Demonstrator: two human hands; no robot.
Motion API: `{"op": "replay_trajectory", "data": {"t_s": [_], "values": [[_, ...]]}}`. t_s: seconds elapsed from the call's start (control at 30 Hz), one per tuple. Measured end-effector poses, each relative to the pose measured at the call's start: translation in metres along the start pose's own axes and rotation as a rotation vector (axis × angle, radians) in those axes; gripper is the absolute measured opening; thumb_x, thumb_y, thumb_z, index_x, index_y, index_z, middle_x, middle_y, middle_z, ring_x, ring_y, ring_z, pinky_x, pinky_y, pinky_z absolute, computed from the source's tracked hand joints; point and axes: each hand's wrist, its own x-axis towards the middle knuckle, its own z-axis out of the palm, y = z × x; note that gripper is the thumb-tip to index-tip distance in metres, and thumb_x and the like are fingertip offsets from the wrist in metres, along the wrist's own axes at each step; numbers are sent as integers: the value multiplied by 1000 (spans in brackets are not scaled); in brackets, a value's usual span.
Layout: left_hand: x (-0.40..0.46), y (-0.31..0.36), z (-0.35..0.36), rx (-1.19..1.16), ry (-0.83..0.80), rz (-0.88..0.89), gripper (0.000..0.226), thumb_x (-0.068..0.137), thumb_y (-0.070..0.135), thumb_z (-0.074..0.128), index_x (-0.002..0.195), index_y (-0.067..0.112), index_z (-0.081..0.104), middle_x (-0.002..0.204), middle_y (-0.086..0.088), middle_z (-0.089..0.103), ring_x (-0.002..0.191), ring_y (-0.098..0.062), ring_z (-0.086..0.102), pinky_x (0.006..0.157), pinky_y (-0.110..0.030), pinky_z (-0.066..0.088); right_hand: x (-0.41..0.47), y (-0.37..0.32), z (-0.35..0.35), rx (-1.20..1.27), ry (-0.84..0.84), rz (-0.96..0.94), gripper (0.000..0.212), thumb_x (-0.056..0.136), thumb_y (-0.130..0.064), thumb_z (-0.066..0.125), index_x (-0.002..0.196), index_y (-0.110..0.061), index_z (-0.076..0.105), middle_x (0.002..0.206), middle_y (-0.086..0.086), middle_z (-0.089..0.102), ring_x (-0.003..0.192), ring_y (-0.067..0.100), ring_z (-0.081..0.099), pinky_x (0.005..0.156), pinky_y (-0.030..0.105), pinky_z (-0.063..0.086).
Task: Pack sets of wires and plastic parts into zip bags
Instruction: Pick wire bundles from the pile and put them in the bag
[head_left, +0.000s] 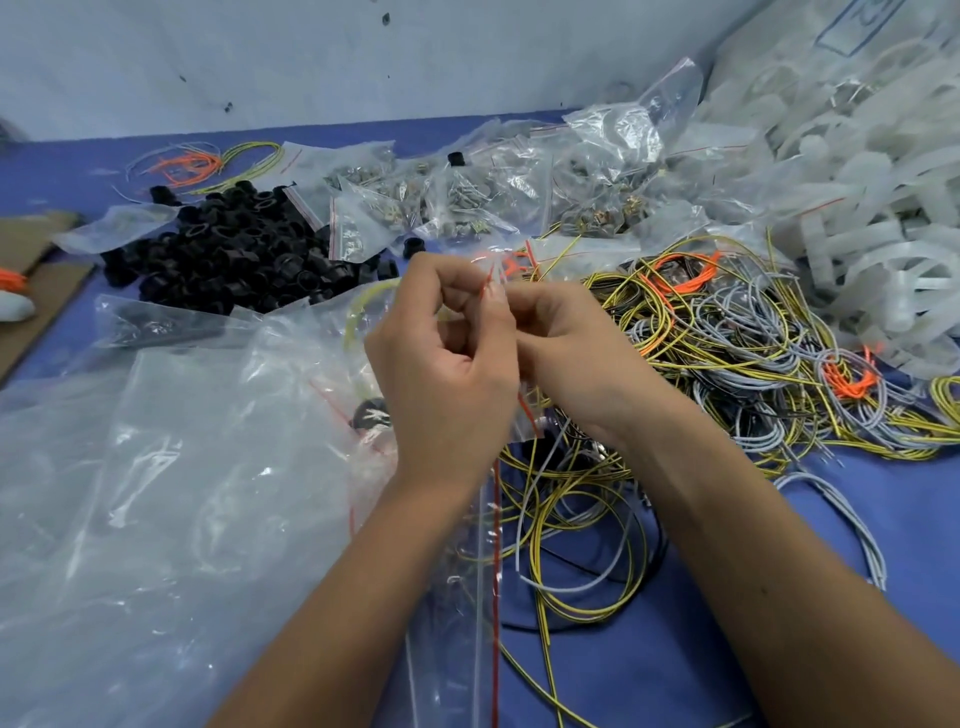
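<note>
The head view, the only one, looks down on a blue work surface (779, 649) strewn with stock. Above its middle both hands meet over one small clear zip bag with a red seal strip (524, 415). The left hand (441, 364) has its fingers curled and pinches the bag's mouth near the red line; the right hand (561, 353) pinches the same mouth from the other side, fingertips touching the left's. My reading is that the two pinch opposite lips so the seal can be pulled apart or pressed closed; which of the two I cannot tell. What the bag holds is hidden behind the hands.

Supplies sit within reach for quick picking. A tangled heap of yellow, grey and black wires with orange ties (727, 353) spreads from the hands toward the right edge, too many to count. One heap of black plastic ring parts (234, 260) lies toward the far left, dozens at least. Small zip bags already filled with metal bits (441, 202) crowd the far middle, roughly ten, though overlap blurs the count. White translucent plastic clips (857, 218) pile in the far right corner, beyond counting. One big crumpled clear plastic sheet (156, 493) covers the near left, and one small loop of orange and yellow wires (208, 163) lies near the far left edge.
</note>
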Motion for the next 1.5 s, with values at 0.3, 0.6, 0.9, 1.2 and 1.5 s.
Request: {"op": "replay_trajectory", "data": {"t_s": [0.3,0.6,0.9,1.2,1.5], "values": [[-3,-2,2,73,-22,9,6,92,13,62,87,12,60,74,6,60,67,-17,61,57,-37,54,-3,-6,1,-511,70,-255,53,82,12,65,74,-40,63,71,-19,66,71,-4,60,67,19,46],[1,1,9,25,-18,-187,19,93,10,66,79,23,60,72,7,62,69,-7,58,61,-15,44,-4,-15,-18,-779,356,-415,4,81,-7,80,82,-9,77,78,-2,72,65,13,65,65,30,54],[-6,11,55,143,-241,-260,12,88,11,69,78,15,64,65,6,61,58,-5,55,56,-12,39,-42,-52,-106,-1146,86,173,22,80,-29,88,67,-21,71,61,-9,62,56,2,54,54,20,38],[-20,3,71,147,-280,-253,14,85,9,66,75,18,62,65,7,61,55,-4,51,54,-17,41,-63,-73,-123,-1153,-67,493,14,73,-23,92,78,-30,81,70,-16,74,65,2,67,66,24,54],[-22,1,68,132,-269,-249,14,85,9,66,76,19,62,66,8,61,59,-3,53,56,-17,43,-64,-59,-108,-1346,-281,566,47,78,-40,86,56,-10,58,51,1,50,48,18,47,52,26,39]]}}
